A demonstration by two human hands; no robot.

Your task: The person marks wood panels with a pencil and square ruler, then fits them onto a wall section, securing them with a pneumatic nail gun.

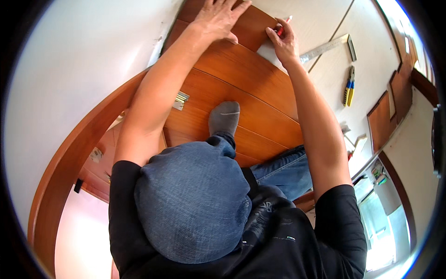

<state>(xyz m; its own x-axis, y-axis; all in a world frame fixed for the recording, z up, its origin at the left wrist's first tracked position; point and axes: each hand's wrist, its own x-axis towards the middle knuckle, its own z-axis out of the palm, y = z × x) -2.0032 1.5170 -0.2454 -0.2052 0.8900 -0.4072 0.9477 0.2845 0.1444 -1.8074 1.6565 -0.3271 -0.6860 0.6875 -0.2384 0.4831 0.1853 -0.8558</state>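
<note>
1. Spreading across the dark reddish-brown board [256, 29], your left hand [215, 21] lies palm down with its fingers fanned; the fingertips reach the upper limit of the view, and the thumb points toward the board's lower edge.
2. Your right hand [286, 45], at the right end of the same board, pinches a red pen [279, 31] between thumb and fingers. Whether the pen's tip touches the board cannot be told.
3. The board's lower edge lies along the neighbouring plank [241, 76], which extends farther right than the board's end, under your right wrist.
4. Beyond that end, the pale floor [320, 16] carries a metal square [327, 48]. Its blade crosses a dark seam in the floor; its near end is hidden behind your right wrist, and its dark stock stands at the far end.
5. Below the stock, well apart from your right forearm, lies a pair of pliers [349, 87] with yellow and blue handles.
6. Toward the right edge of the pale floor rest several brown board pieces [381, 122].
7. Near the left edge of the planks, beside your left forearm, sits a small yellow and silver item [180, 100], its kind unclear.
8. Your grey-socked foot [224, 117] stands on the planks between your forearms, beyond your bent denim knee [193, 200].
</note>
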